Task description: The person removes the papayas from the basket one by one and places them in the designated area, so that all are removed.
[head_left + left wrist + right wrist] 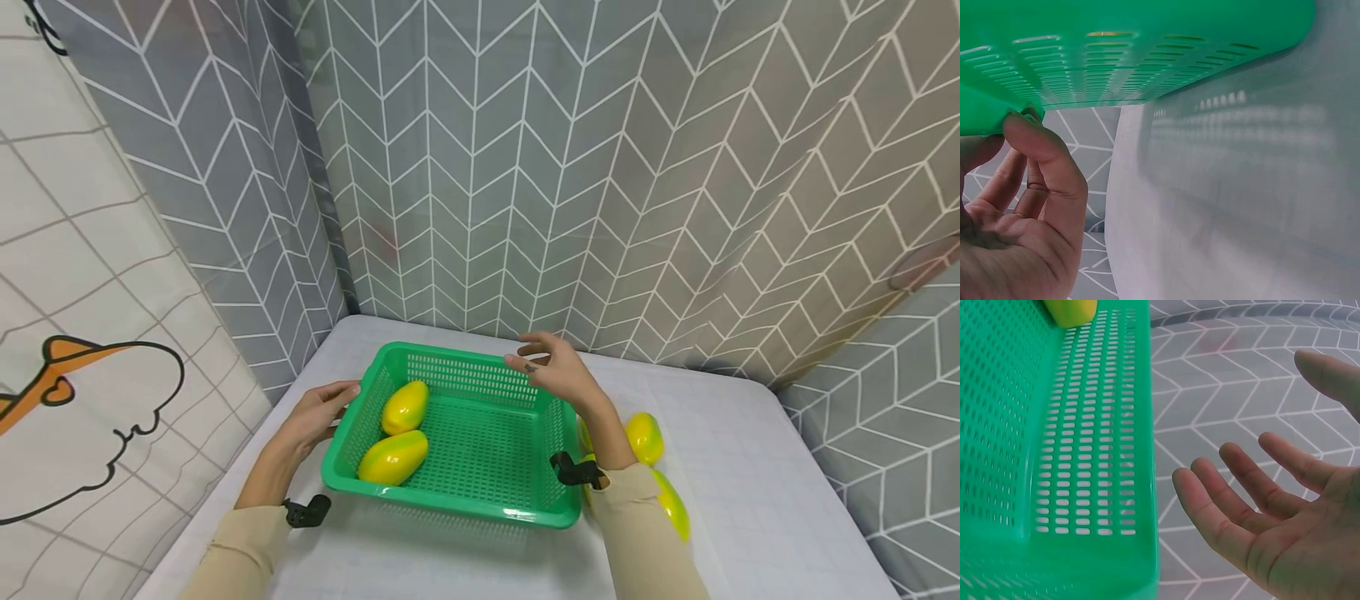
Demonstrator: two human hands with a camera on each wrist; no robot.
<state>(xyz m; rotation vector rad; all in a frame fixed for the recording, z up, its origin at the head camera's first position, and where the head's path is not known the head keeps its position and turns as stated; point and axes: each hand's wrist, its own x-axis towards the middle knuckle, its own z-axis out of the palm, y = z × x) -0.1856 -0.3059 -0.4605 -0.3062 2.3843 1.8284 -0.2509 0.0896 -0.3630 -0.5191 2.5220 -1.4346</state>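
Observation:
A green plastic basket (480, 433) with slotted sides holds two yellow-green mangoes, one (406, 407) behind the other (393, 458), along its left side. My left hand (318, 412) pinches the basket's left rim between thumb and fingers, close to the wall in the left wrist view. Above the far right corner, my right hand (553, 364) is held apart from the rim. Its fingers (1213, 506) are spread and loosely bent in the right wrist view, with nothing in them. Under the basket's near side, a shadow (1235, 144) shows on the white cloth.
More mangoes lie on the table to the right of the basket, one (645, 437) beside my right forearm and another (672, 504) nearer me, partly behind the sleeve. A white cloth (757, 492) covers the table. A grey patterned curtain (480, 183) hangs behind it.

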